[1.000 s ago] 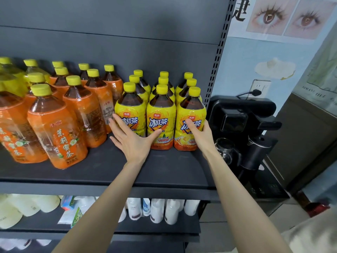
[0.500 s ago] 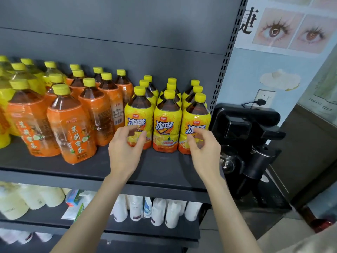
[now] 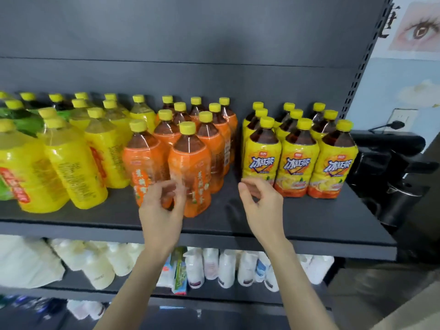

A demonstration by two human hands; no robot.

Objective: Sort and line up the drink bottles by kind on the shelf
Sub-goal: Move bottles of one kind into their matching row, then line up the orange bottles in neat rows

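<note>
Both forearms extended, left hand (image 3: 162, 210) loosely curled, empty; right hand (image 3: 264, 206) likewise

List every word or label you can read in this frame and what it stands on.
"冰红茶": front label of each of the three front yellow-labelled tea bottles, right side.
Small red tag above it: too small to read.
Orange-labelled bottles: vertical characters, blurred.
Large yellow bottles: red print, blurred.
Wall poster: black character, cut off.
Lower-shelf bottles: unreadable.
</note>
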